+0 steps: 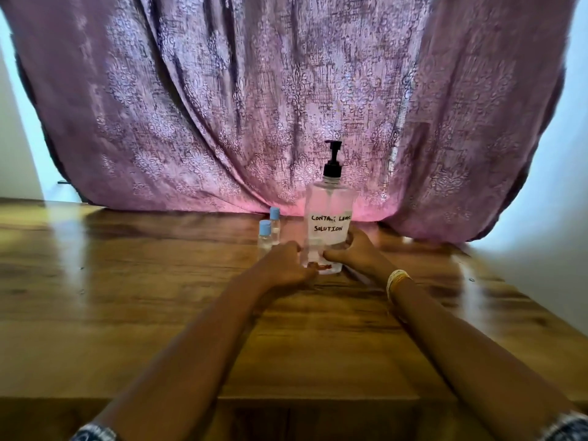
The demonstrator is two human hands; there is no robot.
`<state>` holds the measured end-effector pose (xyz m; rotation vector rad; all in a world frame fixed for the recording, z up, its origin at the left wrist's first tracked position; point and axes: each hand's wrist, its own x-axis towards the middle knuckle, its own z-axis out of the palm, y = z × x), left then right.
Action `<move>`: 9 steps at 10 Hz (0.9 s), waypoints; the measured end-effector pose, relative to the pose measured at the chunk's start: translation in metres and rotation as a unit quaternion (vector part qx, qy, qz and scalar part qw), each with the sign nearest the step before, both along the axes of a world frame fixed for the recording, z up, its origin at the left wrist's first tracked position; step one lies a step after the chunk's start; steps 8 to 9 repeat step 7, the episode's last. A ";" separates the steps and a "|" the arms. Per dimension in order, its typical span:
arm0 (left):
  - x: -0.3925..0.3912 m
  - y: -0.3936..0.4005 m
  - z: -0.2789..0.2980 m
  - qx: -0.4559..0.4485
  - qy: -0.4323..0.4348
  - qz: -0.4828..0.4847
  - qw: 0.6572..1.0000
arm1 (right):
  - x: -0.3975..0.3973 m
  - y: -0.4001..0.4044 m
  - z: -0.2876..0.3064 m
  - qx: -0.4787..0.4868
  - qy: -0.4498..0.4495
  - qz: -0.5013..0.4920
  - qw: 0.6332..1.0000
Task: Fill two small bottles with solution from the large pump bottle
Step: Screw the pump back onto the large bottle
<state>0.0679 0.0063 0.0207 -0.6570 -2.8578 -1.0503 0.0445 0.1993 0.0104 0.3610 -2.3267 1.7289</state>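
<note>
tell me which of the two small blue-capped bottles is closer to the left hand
The front small bottle, nearer the camera: it stands just beyond the left hand. The rear small bottle stands farther back, by the curtain.

Backlit curtain (pixel 286 100) glows at twelve o'clock; glare streaks the desk (pixel 95 281); soft blur, edges bowed by wide-angle distortion.

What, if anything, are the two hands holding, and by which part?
Both the left hand and the right hand grip the large pump bottle around its lower body, near the base.
</note>
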 end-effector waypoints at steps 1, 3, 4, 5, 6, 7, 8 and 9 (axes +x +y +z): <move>-0.001 0.000 -0.001 -0.075 -0.023 -0.015 0.997 | -0.014 -0.004 0.001 -0.007 -0.003 -0.005 1.000; -0.005 -0.001 -0.003 -0.177 -0.042 -0.035 0.983 | -0.040 -0.005 -0.004 -0.006 0.003 -0.037 0.999; -0.005 0.000 -0.004 -0.163 -0.016 -0.035 0.986 | -0.039 -0.004 -0.014 0.064 -0.012 -0.056 0.996; -0.004 0.000 -0.006 -0.126 -0.003 -0.027 0.992 | -0.037 -0.004 -0.016 0.078 -0.021 -0.061 0.995; 0.000 -0.004 -0.008 -0.091 0.000 -0.016 0.996 | -0.031 -0.003 -0.013 0.091 -0.028 -0.073 0.993; 0.003 -0.004 -0.010 -0.086 0.004 -0.009 0.996 | -0.026 -0.003 -0.016 0.113 -0.030 -0.078 0.990; 0.003 -0.004 -0.010 -0.086 0.004 -0.009 0.996 | -0.026 -0.003 -0.016 0.113 -0.030 -0.078 0.990; 0.003 -0.004 -0.010 -0.086 0.004 -0.009 0.996 | -0.026 -0.003 -0.016 0.113 -0.030 -0.078 0.990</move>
